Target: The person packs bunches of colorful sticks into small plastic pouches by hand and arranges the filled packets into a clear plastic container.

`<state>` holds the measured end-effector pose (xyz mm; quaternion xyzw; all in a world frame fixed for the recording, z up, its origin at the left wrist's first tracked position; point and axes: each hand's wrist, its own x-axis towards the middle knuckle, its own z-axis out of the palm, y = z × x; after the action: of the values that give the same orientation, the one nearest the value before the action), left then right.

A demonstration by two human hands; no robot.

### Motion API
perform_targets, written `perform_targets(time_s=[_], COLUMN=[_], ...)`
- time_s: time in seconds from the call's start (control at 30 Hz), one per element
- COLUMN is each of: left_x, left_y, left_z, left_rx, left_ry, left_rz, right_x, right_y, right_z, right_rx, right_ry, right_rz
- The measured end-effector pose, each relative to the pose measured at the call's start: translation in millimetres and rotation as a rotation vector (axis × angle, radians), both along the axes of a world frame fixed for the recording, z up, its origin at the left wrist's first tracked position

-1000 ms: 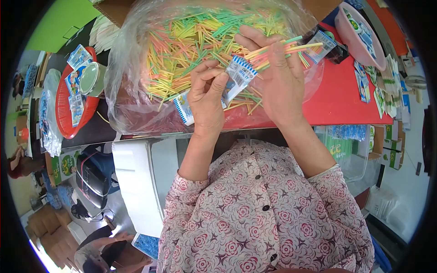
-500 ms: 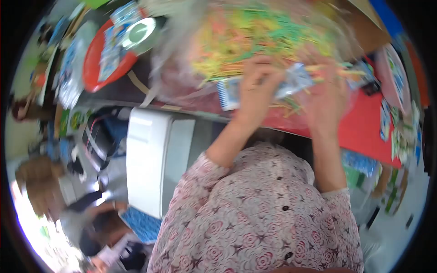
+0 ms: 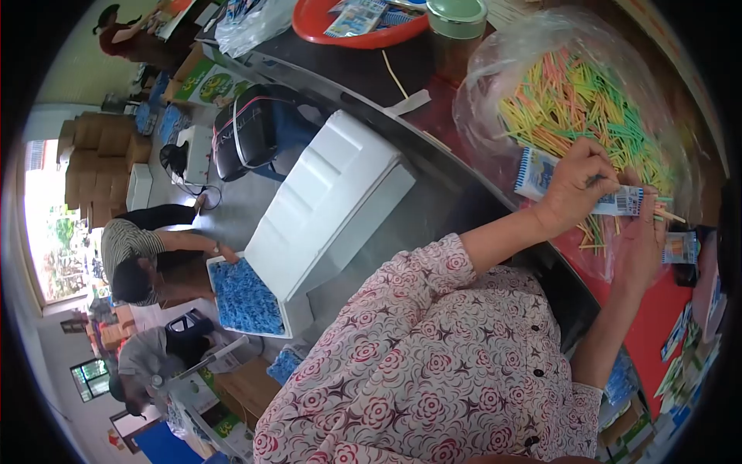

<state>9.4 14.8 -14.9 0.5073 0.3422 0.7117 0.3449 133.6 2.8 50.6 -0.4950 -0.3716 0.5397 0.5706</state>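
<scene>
Your left hand (image 3: 580,185) is pinched on a packet (image 3: 624,201) whose barcoded end reaches your right hand (image 3: 640,236); a second packet (image 3: 535,174) juts out from the other side of the left hand. Right fingers look closed around a few sticks (image 3: 668,212), tips poking out past them; the grip itself is partly hidden. Both hands are over the near edge of the bag (image 3: 481,112). To handle this well, I'd pinch the packet lightly so the film doesn't crumple, line up the stick ends, and bend nothing: they look thin and likely snap. Packet: flat, shiny, blue-striped edges. Sticks: straight, slim, pastel yellow, green, orange, heaped in a pile (image 3: 572,116). Bag: clear, wrinkled, slack plastic on a smooth red surface (image 3: 666,309). Can't tell whether the packet's end is open.
</scene>
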Motion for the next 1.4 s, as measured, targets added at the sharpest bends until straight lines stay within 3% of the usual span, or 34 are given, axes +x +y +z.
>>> perform_targets(time_s=[0.1, 0.2, 0.23, 0.33, 0.47, 0.53, 0.6, 0.67, 0.73, 0.83, 1.17, 1.4], left_x=[-2, -1, -3, -11, -4, 8, 1, 7, 9, 9, 15, 21], left_y=[-3, -10, -9, 0, 6, 14, 8, 8, 10, 6, 7, 15], left_z=[5, 23, 24, 25, 15, -6, 3, 3, -3, 5, 9, 1], left_rx=[0.046, -0.157, -0.155, -0.414, -0.297, -0.242, -0.453, -0.347, -0.347, -0.562, -0.513, -0.465], left_ry=[0.064, -0.079, -0.075, -0.058, 0.015, -0.129, -0.096, -0.166, -0.161, -0.314, -0.348, -0.406], left_rz=[0.02, -0.107, -0.106, -0.412, -0.334, -0.223, -0.25, -0.261, -0.28, -0.4, -0.423, -0.38], right_x=[17, 26, 26, 29, 22, 19, 14, 15, 14, 13, 22, 32], right_y=[7, 11, 11, 15, 15, 17, 1, 8, 12, 13, 26, 25], right_z=[-14, -17, -16, -8, 12, 9, 17, 8, -2, 8, 4, 2], right_rx=[0.01, 0.268, 0.271, 0.331, 0.1, 0.254, 0.398, 0.015, 0.105, 0.055, 0.157, 0.096], right_ry=[-0.004, -0.325, -0.321, -0.424, -0.187, -0.495, -0.992, -0.086, 0.066, 0.092, -0.015, -0.308], right_rz=[0.023, 0.085, 0.084, 0.112, 0.156, 0.153, 0.16, 0.22, 0.21, 0.149, -0.011, 0.172])
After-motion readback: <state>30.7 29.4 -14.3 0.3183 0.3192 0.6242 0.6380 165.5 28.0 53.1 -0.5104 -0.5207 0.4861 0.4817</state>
